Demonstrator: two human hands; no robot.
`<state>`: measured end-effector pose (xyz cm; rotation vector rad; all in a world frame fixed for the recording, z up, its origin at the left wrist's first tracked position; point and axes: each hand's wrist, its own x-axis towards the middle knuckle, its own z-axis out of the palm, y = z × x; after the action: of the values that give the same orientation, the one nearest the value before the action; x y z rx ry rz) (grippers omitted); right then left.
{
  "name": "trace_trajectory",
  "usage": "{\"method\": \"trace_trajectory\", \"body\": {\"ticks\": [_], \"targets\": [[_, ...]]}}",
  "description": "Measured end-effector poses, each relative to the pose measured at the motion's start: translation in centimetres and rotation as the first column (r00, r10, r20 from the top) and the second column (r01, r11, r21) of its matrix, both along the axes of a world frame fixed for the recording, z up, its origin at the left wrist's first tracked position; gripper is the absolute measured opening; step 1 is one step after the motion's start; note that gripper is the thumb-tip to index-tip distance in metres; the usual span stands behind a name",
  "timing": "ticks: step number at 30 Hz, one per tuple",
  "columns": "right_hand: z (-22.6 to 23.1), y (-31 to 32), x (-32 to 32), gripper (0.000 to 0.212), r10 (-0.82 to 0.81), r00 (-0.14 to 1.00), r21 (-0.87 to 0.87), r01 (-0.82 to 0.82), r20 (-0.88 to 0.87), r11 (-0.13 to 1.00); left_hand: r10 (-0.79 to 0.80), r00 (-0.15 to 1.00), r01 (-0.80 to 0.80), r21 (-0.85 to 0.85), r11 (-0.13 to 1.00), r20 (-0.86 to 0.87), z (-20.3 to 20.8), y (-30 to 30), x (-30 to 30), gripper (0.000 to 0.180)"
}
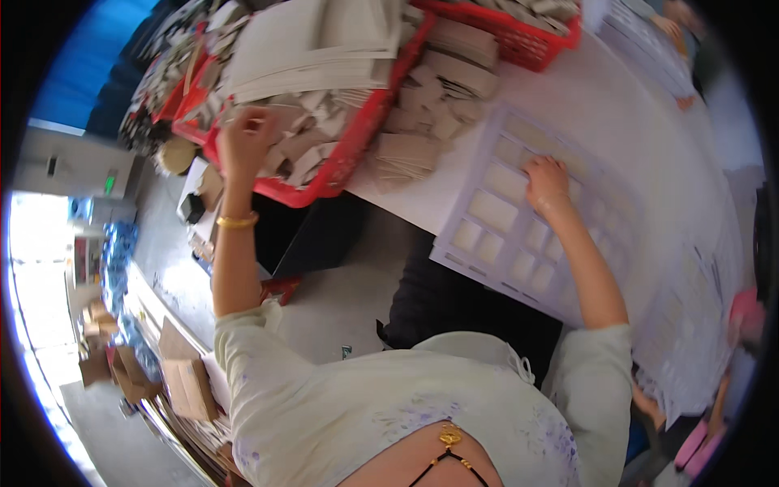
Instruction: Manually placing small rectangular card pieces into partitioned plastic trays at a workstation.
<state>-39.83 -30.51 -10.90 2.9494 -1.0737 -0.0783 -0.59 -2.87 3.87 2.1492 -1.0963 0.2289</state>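
My left hand [243, 136], with a gold bangle on the wrist, reaches into a red plastic basket [345, 158] at the upper left. Its fingers curl around small brown cardboard pieces [302, 154] heaped inside. My right hand [547, 183] lies flat, fingers spread, on a white moulded tray [487, 243] with many square cells. The tray lies on the white table and juts over its near edge. Several cells hold pale cardboard squares.
A stack of flat cardboard sheets [316, 45] lies across the basket. Loose cardboard pieces [422, 134] are piled between basket and tray. A second red basket [527, 45] stands at the back. More white trays [690, 325] lie to the right. Cardboard boxes [182, 377] sit on the floor at left.
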Motion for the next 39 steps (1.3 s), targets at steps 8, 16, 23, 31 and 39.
{"method": "trace_trajectory", "body": {"ticks": [8,16,23,31,39], "targets": [[3.7,5.8,1.8,0.018,-0.417,0.408,0.580,-0.487,0.812,0.653,-0.514,0.735,0.478,-0.199,0.856,-0.443,-2.2,-6.1,-16.9,0.014],[4.4,4.6,-4.9,0.016,-0.794,0.190,0.782,-0.410,0.577,0.470,-0.589,0.324,0.559,-0.352,0.751,-0.740,-7.8,-15.8,-25.9,0.009],[3.2,-2.6,-13.2,0.017,-0.775,0.044,0.776,-0.036,0.631,0.630,-0.690,0.530,0.717,-0.173,0.675,-0.493,-12.5,-24.4,-28.0,0.012],[1.2,-4.1,-15.4,0.018,-0.804,0.114,0.811,-0.031,0.583,0.584,-0.770,0.498,0.855,0.078,0.513,-0.399,-14.9,-29.2,-28.2,0.011],[-0.9,-6.5,-13.4,0.014,-0.659,0.464,0.713,0.079,0.592,0.697,-0.725,0.479,0.873,0.183,0.452,-0.494,-15.6,-30.7,-28.2,0.011]]}}
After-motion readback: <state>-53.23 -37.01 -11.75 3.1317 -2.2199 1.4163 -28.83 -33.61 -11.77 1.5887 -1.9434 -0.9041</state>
